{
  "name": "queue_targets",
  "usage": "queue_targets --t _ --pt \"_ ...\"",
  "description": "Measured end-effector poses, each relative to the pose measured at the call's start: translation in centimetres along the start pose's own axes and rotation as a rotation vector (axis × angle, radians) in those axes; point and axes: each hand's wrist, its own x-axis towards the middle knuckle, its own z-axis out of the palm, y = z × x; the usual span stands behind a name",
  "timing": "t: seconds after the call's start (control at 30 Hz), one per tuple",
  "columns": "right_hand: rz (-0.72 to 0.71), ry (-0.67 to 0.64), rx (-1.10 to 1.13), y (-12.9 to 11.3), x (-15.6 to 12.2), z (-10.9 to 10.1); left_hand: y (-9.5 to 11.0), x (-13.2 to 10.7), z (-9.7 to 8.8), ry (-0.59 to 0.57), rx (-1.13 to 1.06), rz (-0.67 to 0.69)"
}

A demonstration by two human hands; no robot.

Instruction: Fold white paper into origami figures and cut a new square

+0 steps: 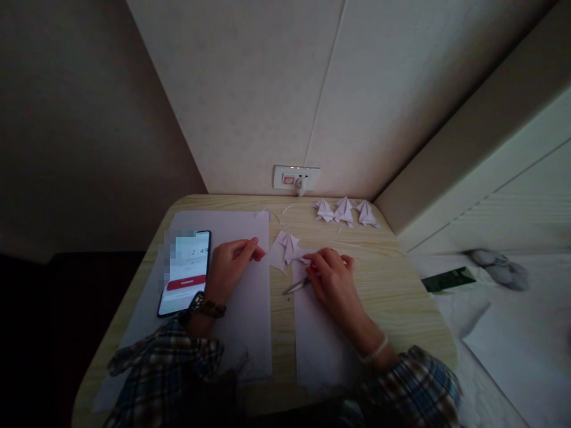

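My left hand (232, 264) rests on a large white paper sheet (250, 315), its fingers curled with thumb and fingertips pinched together; what they hold is too small to tell. My right hand (332, 279) lies on a second white sheet (319, 345), fingers bent down, pressing on the edge of a partly folded white paper figure (288, 248) that lies between my hands. Small scissors (295, 288) lie just under my right hand, their blades pointing left.
A lit phone (186, 272) lies on the wooden table (392, 285) left of my left hand. Three folded paper figures (344, 211) stand near the back wall below a wall socket (297, 177). Right of the table is a bed with a dark flat object (448, 279).
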Motion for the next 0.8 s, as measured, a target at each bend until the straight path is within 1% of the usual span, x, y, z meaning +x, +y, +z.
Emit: queue_targets --t 0.07,0.2,0.27,0.37,0.47,0.57,0.7,0.73,0.8 --pt "0.008 -0.005 0.008 -0.2 0.8 0.3 0.0 0.0 0.0 -0.005 0.001 -0.004" --pt "-0.033 -0.052 0.003 -0.3 2.7 1.1 0.1 0.0 0.0 -0.008 0.001 -0.013" --pt "-0.043 -0.056 -0.003 -0.2 3.3 1.4 0.1 0.0 -0.1 -0.009 -0.004 -0.019" --pt "-0.051 -0.029 0.003 0.2 3.6 1.4 0.2 0.1 -0.1 -0.016 -0.027 -0.028" --pt "-0.055 0.031 0.025 0.7 3.5 1.0 0.3 0.2 0.1 -0.048 -0.088 -0.034" --pt "-0.072 0.093 0.051 1.0 3.8 0.3 1.0 0.6 1.1 -0.12 -0.196 -0.042" --pt "-0.106 0.15 0.068 1.0 4.9 -0.7 2.6 1.3 3.2 -0.23 -0.326 -0.051" --pt "-0.111 0.16 0.072 1.1 5.1 -0.8 2.9 1.5 3.6 -0.242 -0.348 -0.055" --pt "-0.11 0.177 0.081 1.5 5.6 -1.2 3.5 2.2 4.4 -0.231 -0.386 -0.064"
